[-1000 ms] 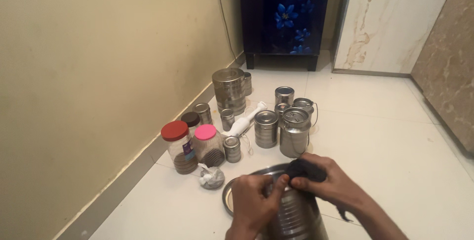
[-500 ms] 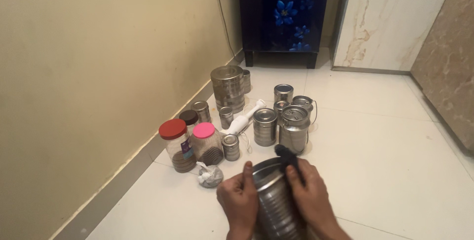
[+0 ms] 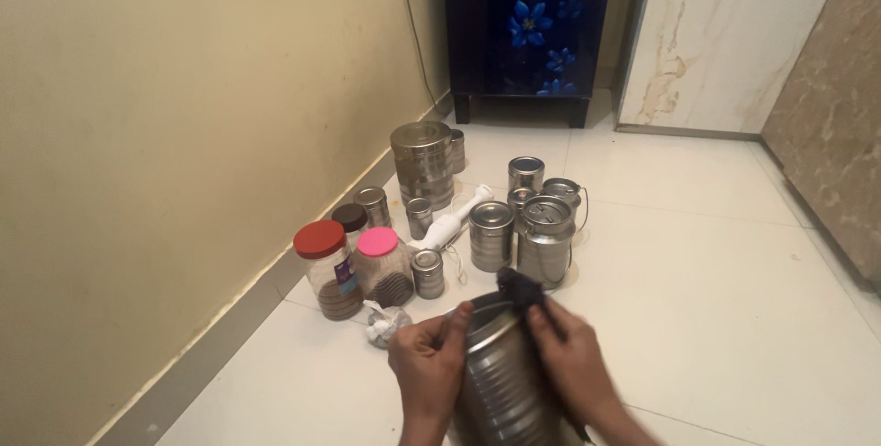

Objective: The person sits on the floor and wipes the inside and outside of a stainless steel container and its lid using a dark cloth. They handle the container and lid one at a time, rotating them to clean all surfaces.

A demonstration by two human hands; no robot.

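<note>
Gripping the ribbed steel canister [image 3: 503,373] by its left side, the left hand [image 3: 429,361] steadies it low over the floor [image 3: 716,253] so the right hand [image 3: 576,363], fingers pinched on a dark cloth [image 3: 519,286], can press that cloth against the canister's rim. Beyond both hands stand smaller steel tins [image 3: 491,235], with a red-lidded jar [image 3: 324,267] and pink-lidded jar [image 3: 382,265] further left by the wall [image 3: 165,134].

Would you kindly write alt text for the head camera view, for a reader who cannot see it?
Two bare hands hold a ribbed steel canister above a white tiled floor: the left hand grips its side, the right hand presses a dark cloth to its rim. Beyond stand steel tins and two plastic jars beside a yellow wall.
</note>
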